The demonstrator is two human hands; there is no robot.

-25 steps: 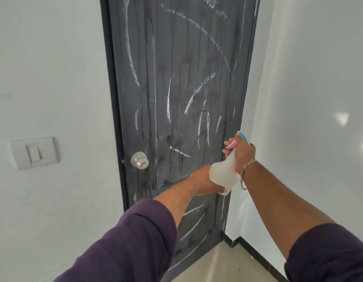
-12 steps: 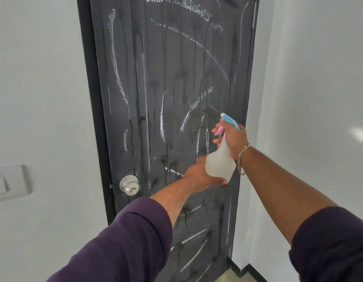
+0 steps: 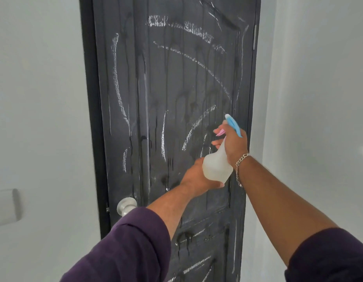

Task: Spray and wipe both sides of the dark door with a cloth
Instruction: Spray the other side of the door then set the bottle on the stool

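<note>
At dark door [image 3: 176,98] | right hand [image 3: 234,145] fingers grip spray bottle [image 3: 216,167] | left hand [image 3: 194,176] fingers hidden, cannot tell

Both hands [image 3: 233,145] and spray bottle [image 3: 217,167] moved up the door [image 3: 176,88].

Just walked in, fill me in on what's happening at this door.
A person is spraying the dark door, which is covered in white chalky streaks and wet drip trails. The right hand grips the neck of a translucent spray bottle with a blue and pink trigger head aimed at the door. The left hand steadies the bottle from below. No cloth is visible, so wiping does not appear to have begun.
</note>
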